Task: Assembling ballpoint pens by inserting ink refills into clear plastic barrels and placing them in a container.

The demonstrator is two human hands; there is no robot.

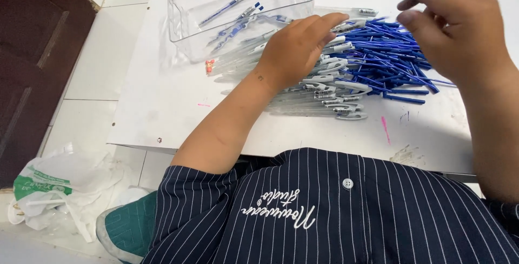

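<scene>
— What lies around the left hand (pixel 296 48)?

— It rests palm down on a heap of clear pen barrels (pixel 319 94) with clips, on the white table (pixel 162 91). Just beyond its fingertips, toward the right hand, a pile of blue ink refills (pixel 389 58) spreads out, touching and overlapping the barrels. Past the knuckles, away from the body, stands a clear plastic box (pixel 238 4) with a few assembled blue pens (pixel 224 9) inside. Near the wrist side, at the end of one barrel, lies a small pink-and-red bit; what it is, I cannot tell.

— Does anything stand in the way?

— The box sits close behind the hand, its near wall touching some barrels. The heap itself crowds under the palm.

— And the hand's pose?

— Flat, fingers together and stretched toward the refills, pressing on barrels rather than pinching any. The forearm comes up from a dark striped shirt (pixel 335 215).

— The right hand (pixel 454 31)?

— It hovers above the far edge of the blue refills, fingers loosely spread and blurred; nothing shows between them.

— Off the table?

— On the tiled floor, well apart from both hands, lies a white plastic bag (pixel 59 188), beside a dark wooden door (pixel 32 53).
</scene>
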